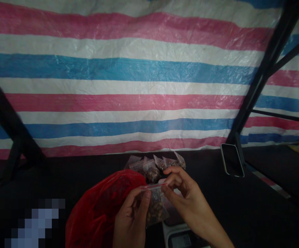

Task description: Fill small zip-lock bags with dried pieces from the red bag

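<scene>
Both hands, left (131, 220) and right (188, 199), pinch the small bag's (156, 205) top edge.

You hold one small bag (156, 203) in two hands; beyond it about five filled bags (156, 165), beside it one red bag (100, 210).

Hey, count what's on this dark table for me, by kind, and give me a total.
Small clear filled bags: 6, one held, five in a pile
Red plastic bag: 1
Phone: 1
Scale: 1
Total: 9
</scene>
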A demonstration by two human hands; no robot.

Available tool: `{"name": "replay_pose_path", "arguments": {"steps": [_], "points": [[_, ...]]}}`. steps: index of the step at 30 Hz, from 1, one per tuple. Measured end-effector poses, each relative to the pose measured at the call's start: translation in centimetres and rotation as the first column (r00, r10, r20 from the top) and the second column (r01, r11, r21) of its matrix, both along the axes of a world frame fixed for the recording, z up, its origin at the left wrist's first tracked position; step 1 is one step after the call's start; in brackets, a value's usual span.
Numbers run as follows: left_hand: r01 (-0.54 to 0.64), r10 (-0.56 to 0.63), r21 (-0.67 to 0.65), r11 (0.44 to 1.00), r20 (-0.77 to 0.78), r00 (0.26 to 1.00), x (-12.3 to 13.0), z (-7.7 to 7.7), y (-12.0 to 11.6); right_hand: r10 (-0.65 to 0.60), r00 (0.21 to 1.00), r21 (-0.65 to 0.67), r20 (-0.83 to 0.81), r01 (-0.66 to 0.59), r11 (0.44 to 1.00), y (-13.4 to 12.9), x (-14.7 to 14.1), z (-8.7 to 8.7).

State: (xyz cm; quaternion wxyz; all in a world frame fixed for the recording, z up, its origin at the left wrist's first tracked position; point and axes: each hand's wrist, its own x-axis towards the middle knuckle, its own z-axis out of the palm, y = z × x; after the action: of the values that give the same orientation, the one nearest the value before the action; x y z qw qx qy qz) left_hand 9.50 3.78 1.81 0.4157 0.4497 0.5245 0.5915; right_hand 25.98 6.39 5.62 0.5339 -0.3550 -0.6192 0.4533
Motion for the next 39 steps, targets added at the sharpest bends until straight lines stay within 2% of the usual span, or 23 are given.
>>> {"name": "replay_pose_path", "arguments": {"steps": [4,9,11,21,26,30,35,39], "points": [[0.034,-0.034,-0.019,0.999,0.014,0.999,-0.1,-0.5,0.0,0.004,1.0,-0.011,-0.007,-0.004,1.0,0.2,0.0,-0.2],[0.163,-0.155,-0.071,0.984,0.1,0.983,-0.3,-1.1,-0.1,0.019,1.0,-0.003,-0.013,-0.019,1.0,0.1,-0.3,-0.3],[0.181,-0.171,-0.091,0.979,0.113,0.979,-0.3,-1.1,0.0,0.025,0.999,-0.001,-0.024,-0.025,1.0,0.1,-0.5,-0.4],[0.086,-0.085,-0.063,0.994,0.013,0.996,-0.3,-1.0,0.3,-0.006,0.997,-0.025,-0.074,0.004,1.0,0.5,-1.5,-1.3],[0.132,-0.131,-0.039,0.991,0.021,0.991,-0.3,-0.9,0.1,0.013,0.999,-0.018,-0.044,-0.014,1.0,0.3,-1.4,-1.0],[0.125,-0.125,-0.02,0.992,-0.008,0.992,-0.3,-0.8,-0.1,0.048,0.999,-0.008,-0.019,-0.049,0.999,0.0,-1.3,-1.2],[0.149,-0.15,-0.007,0.989,-0.04,0.988,-0.4,-1.0,-0.2,-0.015,1.0,0.027,0.01,0.015,1.0,0.0,-1.7,-1.3],[0.137,-0.136,0.003,0.991,-0.045,0.99,-0.4,-0.8,0.1,-0.003,0.999,-0.003,-0.032,0.003,1.0,0.2,-1.8,-1.4]]}}
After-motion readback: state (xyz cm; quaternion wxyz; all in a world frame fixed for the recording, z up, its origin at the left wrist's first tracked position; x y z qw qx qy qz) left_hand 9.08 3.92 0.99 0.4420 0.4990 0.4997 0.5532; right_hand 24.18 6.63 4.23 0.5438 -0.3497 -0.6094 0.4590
